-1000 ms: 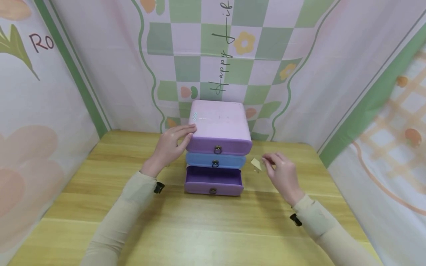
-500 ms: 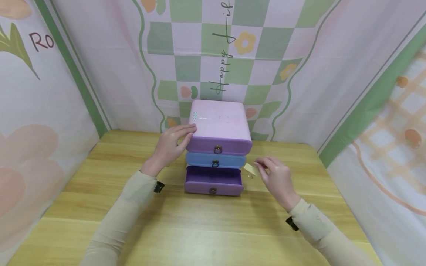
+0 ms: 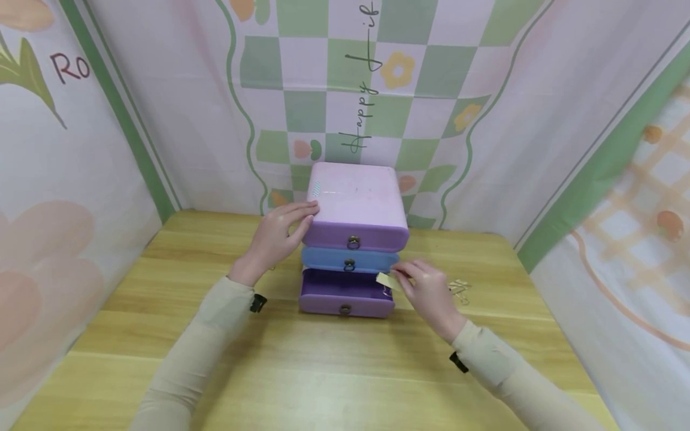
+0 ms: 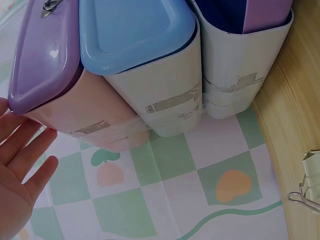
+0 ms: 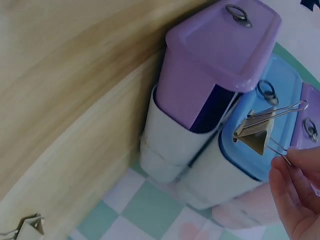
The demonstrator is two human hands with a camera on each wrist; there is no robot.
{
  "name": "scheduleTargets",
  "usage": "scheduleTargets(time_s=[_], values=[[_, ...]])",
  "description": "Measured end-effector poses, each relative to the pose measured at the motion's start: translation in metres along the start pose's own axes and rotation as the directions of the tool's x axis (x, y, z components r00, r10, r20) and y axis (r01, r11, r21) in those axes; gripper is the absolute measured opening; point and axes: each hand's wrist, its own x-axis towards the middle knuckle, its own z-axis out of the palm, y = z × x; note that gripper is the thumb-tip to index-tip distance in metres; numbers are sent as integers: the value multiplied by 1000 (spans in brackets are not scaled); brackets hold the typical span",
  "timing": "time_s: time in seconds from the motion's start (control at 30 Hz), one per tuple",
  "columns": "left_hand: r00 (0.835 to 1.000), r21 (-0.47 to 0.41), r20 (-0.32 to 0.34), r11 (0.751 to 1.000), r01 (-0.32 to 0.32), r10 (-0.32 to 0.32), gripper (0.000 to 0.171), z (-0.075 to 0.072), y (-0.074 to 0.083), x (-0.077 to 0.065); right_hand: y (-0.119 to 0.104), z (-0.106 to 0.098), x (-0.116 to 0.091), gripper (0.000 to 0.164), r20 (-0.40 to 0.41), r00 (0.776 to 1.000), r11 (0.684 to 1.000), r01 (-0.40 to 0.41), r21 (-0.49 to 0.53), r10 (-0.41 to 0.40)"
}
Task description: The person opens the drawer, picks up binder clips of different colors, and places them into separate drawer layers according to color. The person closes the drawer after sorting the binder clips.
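A small drawer chest [image 3: 356,194] stands at the back of the table, with a pink top and stacked purple, blue and purple drawers. Its bottom drawer [image 3: 323,305] is pulled out; the upper two are closed. My left hand [image 3: 276,236] rests its fairly straight fingers at the chest's upper left edge. Between thumb and fingertips, my right hand [image 3: 430,294] pinches a pale yellow binder clip [image 5: 256,134] by one wire handle. In the head view the clip overlaps the right end of the open drawer. The right wrist view shows its other handle pointing away from the hand.
Another binder clip [image 3: 459,288] lies on the wooden table [image 3: 323,371], right of my right hand. One more binder clip [image 4: 312,175] lies left of the chest, mostly hidden in the head view. A patterned cloth [image 3: 302,111] hangs close behind the chest.
My right hand has moved left with the binder clip, from the table's right side to the open drawer's right end. A clip behind it has come into view. My left hand stays put.
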Motion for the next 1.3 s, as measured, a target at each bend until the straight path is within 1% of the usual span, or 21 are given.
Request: scheduleTargets(time_s=[0.2,0.4,0.73,0.97,1.17,1.3], values=[[1000,4,-4,1000,-4,4,26,1,-1,0,-5,8,2,11,37,999,1000,-4,-23,5],[1000,16,-5,1000,-5,5,26,1,-1,0,-10,17,4,10,64,998,1000,-19,-10,20],[1000,11,-1,1000,1,-1,26,0,0,0,-14,32,4,8,64,998,1000,-1,9,1],[1000,13,16,1000,5,-5,27,0,0,0,-19,43,4,6,92,996,1000,-12,-2,12],[1000,12,14,1000,6,-6,27,0,-1,0,-24,52,7,4,110,994,1000,-4,-1,4],[1000,4,18,1000,9,-9,27,0,-2,0,-27,56,9,5,127,991,999,-35,5,34]])
